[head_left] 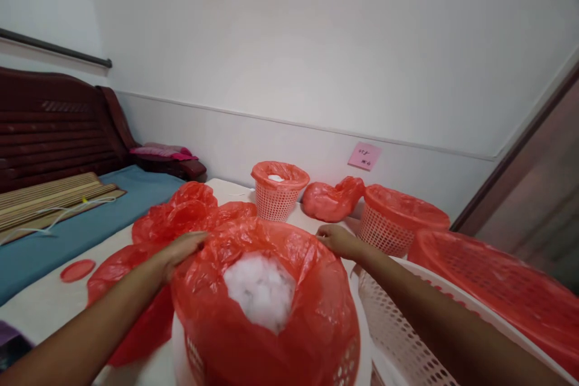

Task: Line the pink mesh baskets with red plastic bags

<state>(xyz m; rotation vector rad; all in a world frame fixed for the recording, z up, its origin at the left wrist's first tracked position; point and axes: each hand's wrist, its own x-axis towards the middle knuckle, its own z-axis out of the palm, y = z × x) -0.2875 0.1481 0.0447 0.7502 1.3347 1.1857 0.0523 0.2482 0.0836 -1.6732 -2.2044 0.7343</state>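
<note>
A white perforated basket lined with a red plastic bag [325, 307] stands right in front of me, the bag folded out over its rim. White fluffy filling [260, 289] lies inside the bag. At the far left of the rim, my left hand [187, 248] is closed on the bag's edge, its fingertips partly hidden by the plastic. My right hand [338, 240] grips the edge on the far right side, fingers curled.
Behind stands a smaller lined basket [275, 200]. Red bags [181, 214] lie left; another bundle [332, 199] sits by the wall. Lined baskets [389, 223] and a large white basket [398, 319] crowd the right. A red lid [78, 271] lies left. A pink note [364, 156] is on the wall.
</note>
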